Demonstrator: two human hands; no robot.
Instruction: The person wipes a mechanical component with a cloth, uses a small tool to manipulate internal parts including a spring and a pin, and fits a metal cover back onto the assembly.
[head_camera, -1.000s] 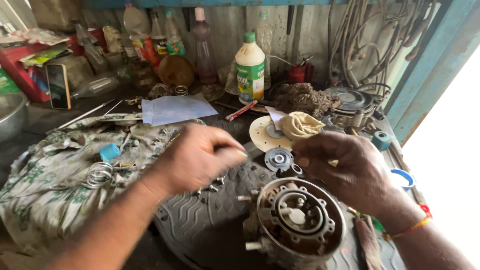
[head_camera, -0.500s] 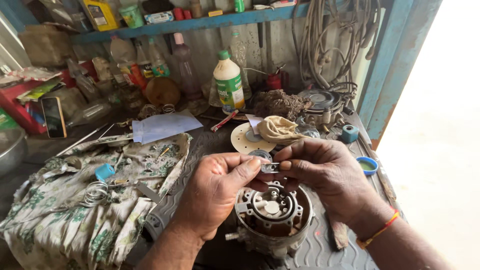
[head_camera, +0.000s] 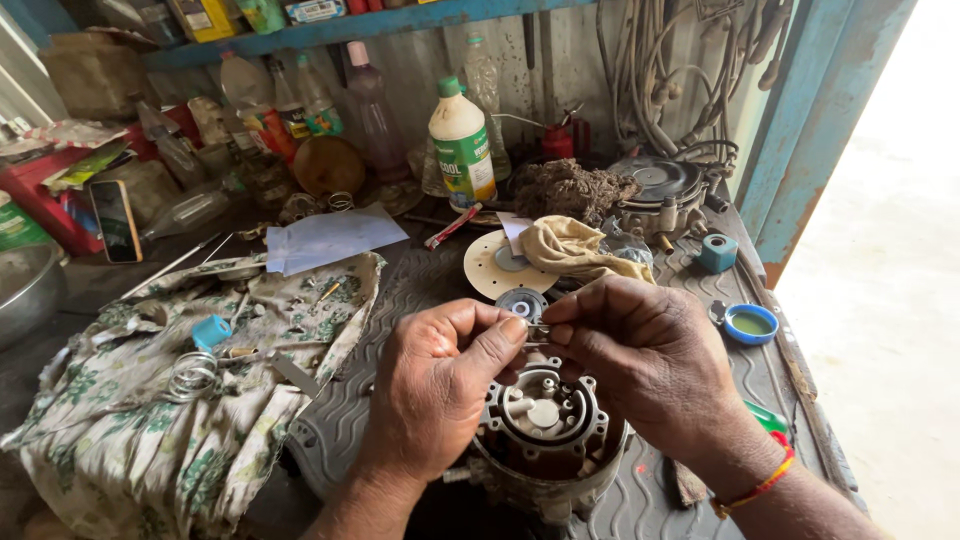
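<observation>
A round metal machine housing (head_camera: 548, 440) with bolt holes and inner fittings stands on the ribbed dark mat (head_camera: 400, 300) close in front of me. Directly above it my left hand (head_camera: 440, 385) and my right hand (head_camera: 650, 360) meet, fingertips pinched together on a small thin metal part (head_camera: 536, 334), possibly a pin or clip. The part is mostly hidden by the fingers. Just beyond the fingers lies a small round grey disc (head_camera: 522, 303).
A floral cloth (head_camera: 170, 400) at left carries a spring (head_camera: 190, 377), a blue cap (head_camera: 211, 331) and small tools. Behind are a white disc (head_camera: 495, 268), a rag (head_camera: 570, 248), a green-capped bottle (head_camera: 461, 145), several bottles, a blue lid (head_camera: 750, 323), cables and a phone (head_camera: 115, 220).
My left hand swung in from the left to meet the right hand over the housing. Both hands now pinch the small part; the view has moved closer and shifted.
</observation>
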